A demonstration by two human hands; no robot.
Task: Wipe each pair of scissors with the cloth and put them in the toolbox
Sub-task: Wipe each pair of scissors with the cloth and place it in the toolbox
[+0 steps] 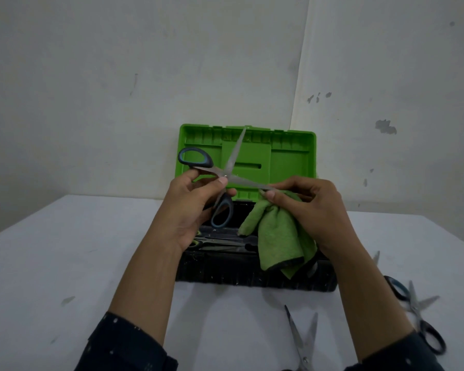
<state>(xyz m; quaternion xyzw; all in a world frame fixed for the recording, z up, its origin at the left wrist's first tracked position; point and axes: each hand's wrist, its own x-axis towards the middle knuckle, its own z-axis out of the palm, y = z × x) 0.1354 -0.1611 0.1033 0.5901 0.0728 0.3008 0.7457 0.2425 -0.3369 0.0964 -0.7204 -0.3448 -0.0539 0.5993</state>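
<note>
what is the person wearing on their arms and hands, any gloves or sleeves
No gloves: the left hand and right hand are bare, with no rings, watch or bands showing. The forearms are uncovered too. The left sleeve and right sleeve are dark, near-black fabric dotted with small pale specks, and they end well above the wrists at the bottom of the picture.

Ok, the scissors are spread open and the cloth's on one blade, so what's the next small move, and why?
Probably move the cloth to the upper blade and wipe it. The right hand pinches the cloth at the tip of the lower blade, the left hand holds the scissors open, and the upper blade stands bare.
</note>
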